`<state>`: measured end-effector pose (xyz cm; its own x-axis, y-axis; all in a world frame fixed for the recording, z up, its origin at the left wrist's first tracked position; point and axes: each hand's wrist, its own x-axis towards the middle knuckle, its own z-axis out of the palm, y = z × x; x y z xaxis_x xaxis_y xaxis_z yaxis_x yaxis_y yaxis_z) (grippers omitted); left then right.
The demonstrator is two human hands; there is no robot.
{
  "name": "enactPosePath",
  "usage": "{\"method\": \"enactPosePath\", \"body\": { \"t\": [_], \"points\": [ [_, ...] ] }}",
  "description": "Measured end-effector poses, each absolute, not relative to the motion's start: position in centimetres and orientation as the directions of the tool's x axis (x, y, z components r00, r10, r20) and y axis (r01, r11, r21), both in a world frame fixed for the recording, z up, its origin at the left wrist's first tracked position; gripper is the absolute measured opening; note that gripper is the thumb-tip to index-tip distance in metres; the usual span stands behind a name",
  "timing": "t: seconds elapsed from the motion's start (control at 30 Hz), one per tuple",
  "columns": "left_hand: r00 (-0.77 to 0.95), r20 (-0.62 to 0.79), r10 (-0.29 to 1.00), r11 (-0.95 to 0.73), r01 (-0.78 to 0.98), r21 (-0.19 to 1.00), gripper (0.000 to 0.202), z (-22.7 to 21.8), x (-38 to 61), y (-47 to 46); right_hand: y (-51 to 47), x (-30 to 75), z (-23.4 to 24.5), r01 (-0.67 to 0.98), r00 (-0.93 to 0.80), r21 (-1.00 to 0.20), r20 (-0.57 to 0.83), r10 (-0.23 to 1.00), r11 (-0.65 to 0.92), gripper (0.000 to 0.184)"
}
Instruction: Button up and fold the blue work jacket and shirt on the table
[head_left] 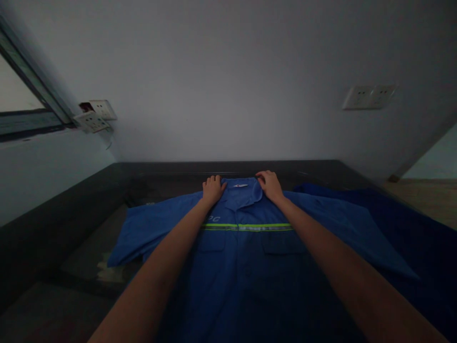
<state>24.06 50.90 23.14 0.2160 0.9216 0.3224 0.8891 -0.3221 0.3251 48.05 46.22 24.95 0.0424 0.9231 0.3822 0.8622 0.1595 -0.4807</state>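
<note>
Apparently straightening the blue work shirt (230,262), spread front up on the dark surface (164,167), with left hand (213,189) and right hand (271,185) curled beside the collar (254,193); cannot tell if pinching cloth; next calls for even tension

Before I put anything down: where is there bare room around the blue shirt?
Left of the blue shirt, the dark surface looks bare toward its left edge, though a pale patch there is unclear. A narrow strip runs between shirt and wall. Crowded: around the collar, with left hand and right hand; rightward, with darker blue cloth.
</note>
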Motion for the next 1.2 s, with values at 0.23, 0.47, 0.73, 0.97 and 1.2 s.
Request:
{"method": "enactPosePath", "body": {
  "t": [0.23,0.47,0.73,0.97,1.2],
  "points": [
    [0.401,0.402,0.823,-0.518,0.822,0.239,0.026,25.6,24.0,49.3,45.1,48.6,27.4,0.807,-0.088,-0.553,0.233,0.968,0.206,0.012],
    [0.789,0.172,0.589,-0.806,0.558,0.199,0.053,24.9,27.9,41.4,43.9,50.0,26.6,0.668,0.022,-0.740,-0.085,0.996,-0.078,0.028],
    [0.803,0.054,0.594,-0.795,0.574,0.196,0.054,23.8,27.9,39.7,42.9,49.7,25.6,0.604,0.141,-0.787,-0.048,0.989,-0.124,0.032],
    [0.678,0.318,0.662,-0.734,0.501,0.459,0.046,24.1,27.7,41.1,42.9,47.8,25.8,0.809,0.167,-0.588,0.218,0.962,-0.007,0.037],
    [0.356,0.257,0.898,-0.425,0.853,0.302,0.050,23.8,23.0,47.2,42.3,45.0,22.9,0.897,-0.072,-0.417,0.197,0.978,0.150,0.056]
  ]
}}
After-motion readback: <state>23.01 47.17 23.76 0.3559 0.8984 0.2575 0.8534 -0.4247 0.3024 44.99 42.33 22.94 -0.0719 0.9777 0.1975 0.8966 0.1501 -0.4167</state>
